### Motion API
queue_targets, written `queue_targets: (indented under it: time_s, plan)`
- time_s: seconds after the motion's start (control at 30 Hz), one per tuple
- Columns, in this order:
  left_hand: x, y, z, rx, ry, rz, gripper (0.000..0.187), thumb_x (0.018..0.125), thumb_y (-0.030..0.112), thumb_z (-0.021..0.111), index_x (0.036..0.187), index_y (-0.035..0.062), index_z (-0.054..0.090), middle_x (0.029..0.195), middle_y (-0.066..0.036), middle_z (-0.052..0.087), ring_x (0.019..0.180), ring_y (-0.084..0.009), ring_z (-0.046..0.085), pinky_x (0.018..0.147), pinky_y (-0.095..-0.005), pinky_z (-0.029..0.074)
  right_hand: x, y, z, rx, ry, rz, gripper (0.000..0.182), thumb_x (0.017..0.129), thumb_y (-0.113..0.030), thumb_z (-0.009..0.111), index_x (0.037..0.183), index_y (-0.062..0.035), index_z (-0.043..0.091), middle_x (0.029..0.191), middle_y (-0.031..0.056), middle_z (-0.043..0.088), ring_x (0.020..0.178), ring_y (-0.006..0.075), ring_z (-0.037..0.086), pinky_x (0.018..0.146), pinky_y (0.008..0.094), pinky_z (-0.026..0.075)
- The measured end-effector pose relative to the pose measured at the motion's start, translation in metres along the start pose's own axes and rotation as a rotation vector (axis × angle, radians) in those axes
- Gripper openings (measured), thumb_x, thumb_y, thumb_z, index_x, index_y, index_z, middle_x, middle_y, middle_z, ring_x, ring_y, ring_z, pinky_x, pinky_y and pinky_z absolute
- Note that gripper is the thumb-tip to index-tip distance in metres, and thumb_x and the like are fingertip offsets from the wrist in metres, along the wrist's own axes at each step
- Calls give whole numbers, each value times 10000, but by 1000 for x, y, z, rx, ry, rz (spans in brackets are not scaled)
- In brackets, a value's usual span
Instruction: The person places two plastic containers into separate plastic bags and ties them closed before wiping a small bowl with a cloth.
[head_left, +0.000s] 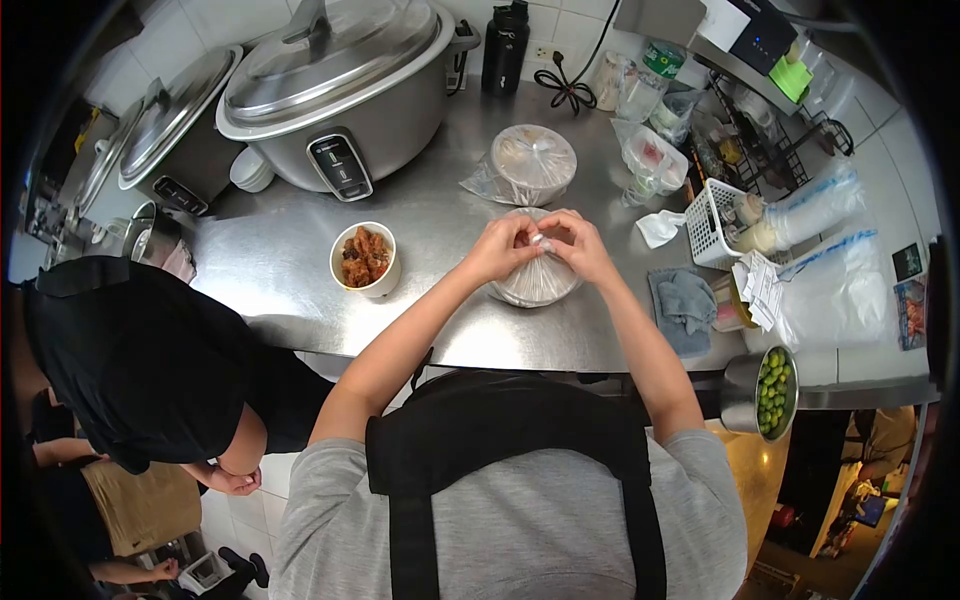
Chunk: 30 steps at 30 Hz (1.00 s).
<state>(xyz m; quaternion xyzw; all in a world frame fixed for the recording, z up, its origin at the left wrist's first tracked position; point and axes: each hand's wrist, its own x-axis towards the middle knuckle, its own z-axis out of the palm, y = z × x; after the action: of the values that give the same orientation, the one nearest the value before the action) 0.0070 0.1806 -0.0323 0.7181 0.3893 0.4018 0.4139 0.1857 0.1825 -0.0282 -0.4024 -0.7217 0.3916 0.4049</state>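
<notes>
A round container inside a clear plastic bag [537, 283] sits on the steel counter in front of me. Over its top, my left hand [503, 247] pinches the gathered neck of the bag. Opposite it, my right hand [578, 247] grips the same twisted plastic, and the fingertips of both hands nearly meet. Just behind stands a second bagged round container [533, 165], its plastic drawn together on top. To the left is an uncovered white paper tub [365, 260] with browned, sauced pieces of food inside.
Large rice cookers [335, 95] line the back left. A black bottle [506, 48] stands by the wall. On the right are a white basket [712, 225], a folded blue-grey cloth [683, 308], plastic bags [840, 285] and a metal pot of green limes [745, 395]. A person in black [150, 360] stands at left.
</notes>
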Motion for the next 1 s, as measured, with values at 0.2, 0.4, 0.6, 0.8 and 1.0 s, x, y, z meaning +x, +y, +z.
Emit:
queue_targets:
  time_s: [0.2, 0.4, 0.6, 0.8, 1.0]
  plan:
    - [0, 3, -4, -11, -52, 13, 159, 725, 98, 675, 751, 14, 542, 651, -21, 545, 584, -79, 502, 560, -248, 424, 3, -4, -2, -232, -98, -139, 167, 653, -93, 616, 785, -37, 531, 838, 46, 520, 848, 217, 489, 745, 313, 384]
    - [-8, 7, 6, 75, 75, 1, 111, 714, 51, 617, 763, 5, 529, 644, -87, 562, 596, -169, 555, 561, -290, 440, -4, -9, 8, -452, -14, -126, 171, 631, -90, 599, 735, -48, 469, 760, 63, 469, 800, 248, 456, 727, 325, 352]
    - [-10, -2, 15, 180, 224, 37, 120, 702, 26, 600, 777, -1, 509, 636, -106, 569, 588, -197, 571, 552, -300, 446, -30, -13, 29, -343, 193, -113, 173, 658, -54, 589, 816, -47, 519, 789, 67, 518, 786, 245, 496, 714, 350, 383]
    - [-10, 3, 7, -16, 89, -16, 94, 736, -20, 589, 777, 8, 508, 616, -43, 565, 568, -79, 534, 527, -237, 428, -12, -26, 10, -527, 36, -302, 107, 747, -1, 511, 853, -14, 521, 785, 122, 517, 704, 273, 517, 661, 342, 411]
    - [-8, 4, -3, -34, -21, -66, 112, 720, -30, 589, 779, 21, 508, 606, -3, 548, 566, -37, 494, 520, -208, 401, -4, -14, 13, -727, -23, -384, 76, 725, 19, 483, 788, -22, 477, 733, 114, 473, 689, 296, 495, 622, 368, 363]
